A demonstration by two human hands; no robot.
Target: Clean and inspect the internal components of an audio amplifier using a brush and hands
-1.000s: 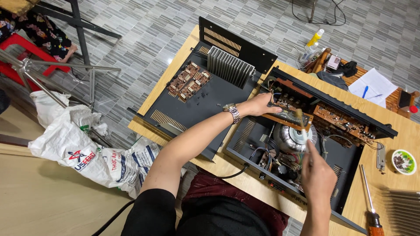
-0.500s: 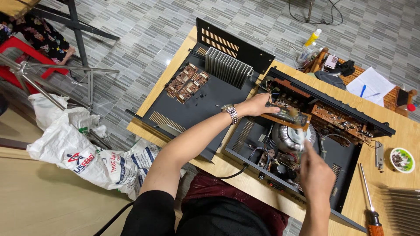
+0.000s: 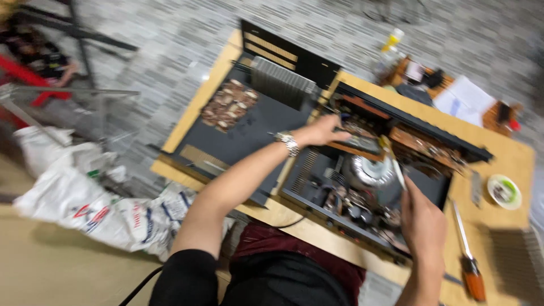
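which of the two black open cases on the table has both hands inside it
The right-hand case, the one with the round silver part. The left hand and the right hand both reach into it; the other case, with the finned metal block, lies untouched.

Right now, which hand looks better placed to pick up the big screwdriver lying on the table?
Probably neither ideally, but the right hand is nearer: the orange-handled screwdriver lies just beside it. The left hand reaches into the open chassis, farther away. The right already holds a thin tool, though.

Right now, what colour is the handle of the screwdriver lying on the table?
Orange-brown handle, head view.
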